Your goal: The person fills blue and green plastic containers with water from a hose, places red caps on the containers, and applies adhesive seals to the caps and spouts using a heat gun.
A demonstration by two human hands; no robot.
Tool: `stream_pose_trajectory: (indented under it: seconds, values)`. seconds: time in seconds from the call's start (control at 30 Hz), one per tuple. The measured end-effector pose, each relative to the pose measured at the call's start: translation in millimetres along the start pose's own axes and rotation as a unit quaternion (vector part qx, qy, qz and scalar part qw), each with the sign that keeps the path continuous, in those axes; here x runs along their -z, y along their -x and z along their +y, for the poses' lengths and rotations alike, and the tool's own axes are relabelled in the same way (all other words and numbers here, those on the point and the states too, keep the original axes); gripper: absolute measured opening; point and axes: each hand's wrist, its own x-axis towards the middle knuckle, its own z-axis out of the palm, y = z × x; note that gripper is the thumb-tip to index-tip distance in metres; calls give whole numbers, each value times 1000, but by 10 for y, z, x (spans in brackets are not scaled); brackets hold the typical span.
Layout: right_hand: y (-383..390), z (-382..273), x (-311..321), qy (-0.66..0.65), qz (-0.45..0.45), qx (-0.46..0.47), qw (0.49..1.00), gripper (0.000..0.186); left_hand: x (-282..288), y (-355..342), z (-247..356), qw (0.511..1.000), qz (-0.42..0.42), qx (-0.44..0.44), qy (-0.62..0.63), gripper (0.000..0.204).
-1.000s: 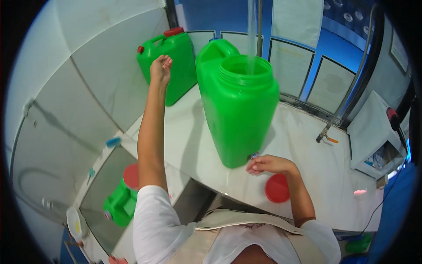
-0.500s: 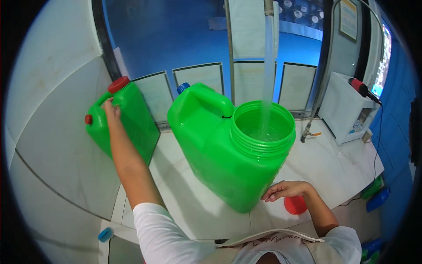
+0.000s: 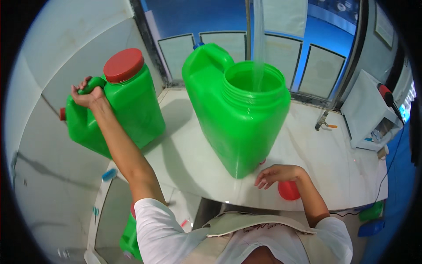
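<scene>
My left hand [image 3: 90, 96] is wrapped around the handle of a green jug [image 3: 137, 105] at the left. That jug wears a wide red cap [image 3: 124, 66] on top and a small red cap on its side. In the middle stands a second, uncapped green jug [image 3: 235, 127], its wide mouth facing up. A stream of water [image 3: 258, 48] runs down into it from above. My right hand [image 3: 277, 175] hovers beside the base of this jug with loosely bent, parted fingers and nothing in them. Just past the fingers lies a red lid [image 3: 289, 191], partly behind the hand.
The white counter [image 3: 303, 145] ends in a curved front edge. At its right are a small tap [image 3: 322, 121] and a white shelf unit [image 3: 367, 112] bearing a red and black device [image 3: 387, 94] with a cord. A blue brush [image 3: 109, 174] and another green container [image 3: 130, 237] are lower left.
My left hand has drawn the red-capped jug nearer to me, turning it away from the window. The view has tipped downward. Water still runs into the open jug; my right hand stays near its base.
</scene>
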Motion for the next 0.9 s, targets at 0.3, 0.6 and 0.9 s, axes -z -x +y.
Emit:
stream_pose_trajectory:
  seconds: [0.3,0.6,0.9]
  values:
    - [43,-84,-548,-297,-175,68,936,65,-1662,3307,833,902,-263,242,-241,20]
    - [376,490,-996,-376,-113,-9,920,102,-1270,5289,1090,696,-339,324,-544,10]
    - [587,800,-1592,-233,54,315,918,66,-1732,5783,1547,586,-436,180,-659,9]
